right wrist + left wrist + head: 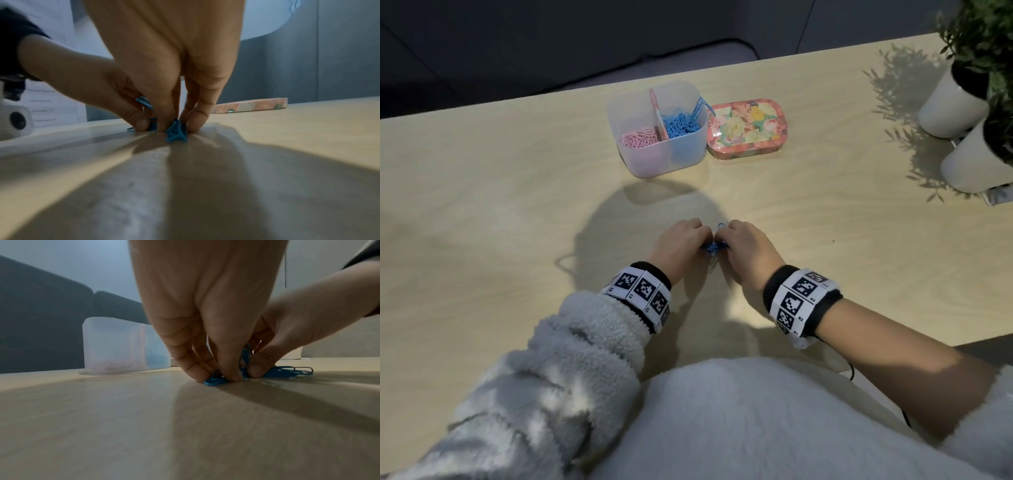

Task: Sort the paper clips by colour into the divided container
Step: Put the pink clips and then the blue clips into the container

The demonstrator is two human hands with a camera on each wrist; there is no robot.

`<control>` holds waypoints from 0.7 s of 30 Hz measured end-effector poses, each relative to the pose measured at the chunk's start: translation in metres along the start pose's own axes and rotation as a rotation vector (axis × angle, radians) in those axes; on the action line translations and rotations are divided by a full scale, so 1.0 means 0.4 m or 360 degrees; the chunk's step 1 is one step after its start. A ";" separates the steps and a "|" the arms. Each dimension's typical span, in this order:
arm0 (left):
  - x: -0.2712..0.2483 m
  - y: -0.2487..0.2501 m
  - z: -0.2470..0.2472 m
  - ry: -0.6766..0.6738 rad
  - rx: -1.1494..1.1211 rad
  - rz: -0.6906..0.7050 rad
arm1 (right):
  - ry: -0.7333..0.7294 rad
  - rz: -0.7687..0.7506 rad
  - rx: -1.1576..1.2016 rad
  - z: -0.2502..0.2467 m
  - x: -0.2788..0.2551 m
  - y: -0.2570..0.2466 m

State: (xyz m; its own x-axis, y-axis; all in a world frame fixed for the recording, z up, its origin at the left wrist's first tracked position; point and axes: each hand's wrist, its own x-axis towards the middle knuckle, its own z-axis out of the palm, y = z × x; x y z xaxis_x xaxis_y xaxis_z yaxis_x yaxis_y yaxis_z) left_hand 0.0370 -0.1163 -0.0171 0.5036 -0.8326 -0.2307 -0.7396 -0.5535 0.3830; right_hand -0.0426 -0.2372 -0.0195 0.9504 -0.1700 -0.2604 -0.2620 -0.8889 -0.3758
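Observation:
A small heap of blue paper clips (711, 248) lies on the wooden table, right in front of me. My left hand (702, 241) and right hand (724, 240) meet over it, fingers curled down and pinching clips from both sides. In the left wrist view my left fingertips (232, 377) press into the blue clips (287, 371). The right wrist view has my right fingertips (193, 126) gripping a bunch of clips (176, 134). Farther back stands the translucent divided container (664, 159), with pink clips (637, 138) in its left compartment and blue clips (683, 123) in its right.
A flowered tin (748, 128) sits against the container's right side. Two white plant pots (959, 137) with green leaves stand at the far right edge. The table (500, 205) ends close behind the container.

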 end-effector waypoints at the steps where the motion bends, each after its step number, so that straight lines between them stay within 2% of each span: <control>1: 0.000 0.000 0.003 0.0016 -0.0005 -0.0004 | 0.0020 -0.0002 -0.0034 0.000 -0.001 -0.003; 6: 0.003 0.004 0.006 0.0012 0.0039 -0.0070 | 0.0030 0.0076 -0.0033 -0.021 -0.008 -0.006; 10: 0.006 0.008 0.004 -0.0002 -0.0085 -0.0177 | 0.0162 0.0183 0.0230 -0.038 -0.001 0.013; 13: 0.014 0.010 0.001 -0.0058 -0.0137 -0.0244 | 0.0131 0.0324 0.0404 -0.054 0.017 0.040; 17: 0.019 0.011 0.011 -0.0095 -0.0007 -0.0223 | 0.0162 0.0390 0.0669 -0.098 0.042 0.069; 21: 0.011 0.007 0.023 -0.0060 0.0103 -0.0204 | 0.0225 0.0345 0.0887 -0.191 0.095 0.059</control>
State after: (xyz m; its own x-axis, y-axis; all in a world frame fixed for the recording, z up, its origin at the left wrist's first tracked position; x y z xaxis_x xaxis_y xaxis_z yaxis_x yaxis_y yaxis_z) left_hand 0.0331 -0.1217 -0.0252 0.5794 -0.7546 -0.3081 -0.6982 -0.6545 0.2899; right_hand 0.0000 -0.2972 0.0297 0.8686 -0.4109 -0.2770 -0.4640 -0.4781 -0.7457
